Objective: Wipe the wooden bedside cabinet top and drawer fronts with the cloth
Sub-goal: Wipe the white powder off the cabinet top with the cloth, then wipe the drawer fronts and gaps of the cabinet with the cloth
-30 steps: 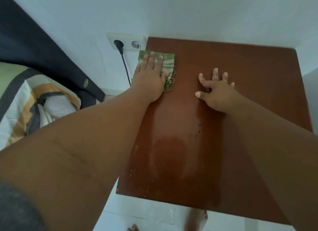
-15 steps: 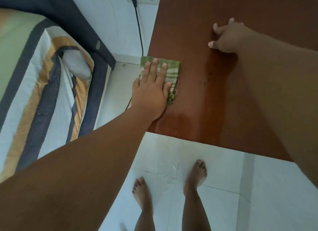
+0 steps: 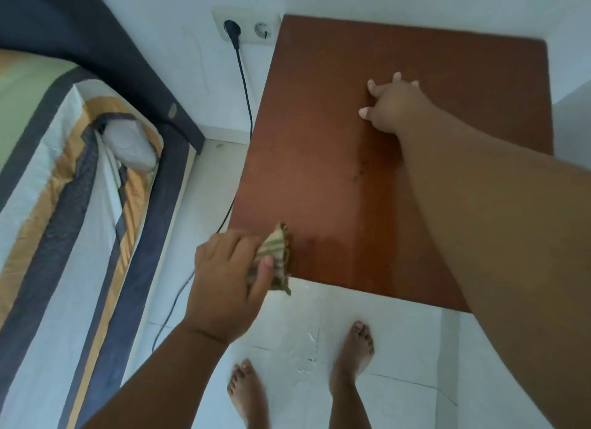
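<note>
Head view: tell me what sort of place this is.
Probably a bedroom: a bed with striped bedding stands beside the wooden bedside cabinet, with a wall socket on the wall between them.

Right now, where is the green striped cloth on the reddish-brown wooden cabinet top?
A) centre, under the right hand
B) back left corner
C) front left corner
C: the left hand grips the green striped cloth at the front left corner of the wooden cabinet top; the right hand is bare.
</note>
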